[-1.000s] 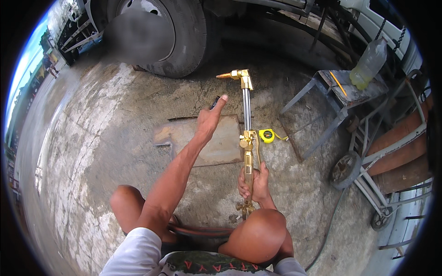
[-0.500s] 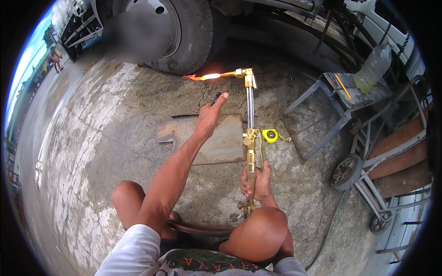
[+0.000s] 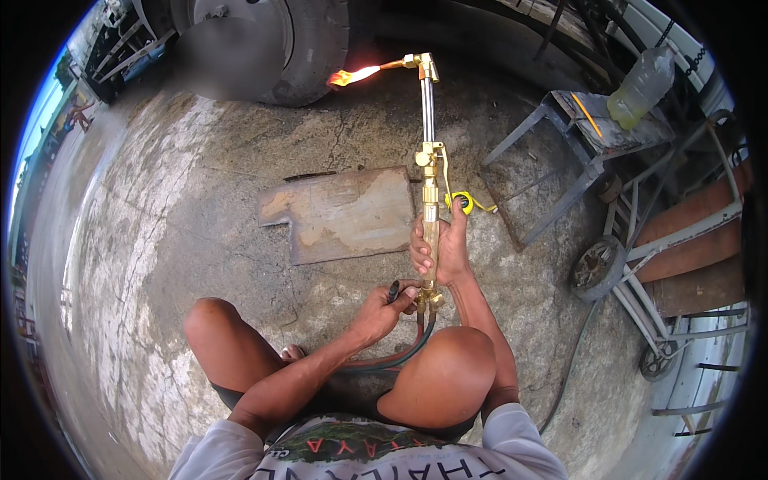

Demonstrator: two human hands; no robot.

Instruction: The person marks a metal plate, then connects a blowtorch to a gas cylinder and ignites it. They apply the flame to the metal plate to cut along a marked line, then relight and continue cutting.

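A brass cutting torch (image 3: 430, 192) stands nearly upright in front of me, an orange flame (image 3: 354, 77) blowing left from its tip. Its grip is wrapped by my right hand (image 3: 450, 254), thumb up along the side. Lower down, the fingers of my left hand (image 3: 374, 315) close at the valve knob (image 3: 422, 294) at the torch's base. A small black object, which looks like a lighter (image 3: 393, 291), sticks up from the same hand. Red and green hoses (image 3: 416, 346) run from the base back between my knees. Beyond my hands a rusty steel plate (image 3: 344, 216) with a notched left side lies on the concrete.
A yellow tape measure (image 3: 459, 200) lies just behind my right thumb. To the right stands a metal stool (image 3: 560, 120) bearing a plastic bottle (image 3: 640, 88) and a yellow pencil (image 3: 586, 115). Beside it is a wheeled cart (image 3: 640, 264) with brown cylinders. A truck tyre (image 3: 320, 56) rises behind the flame.
My left hand has come down from near the flame to the valve at the torch's base. The torch and my right hand have risen in the view, and the flame has moved farther away.
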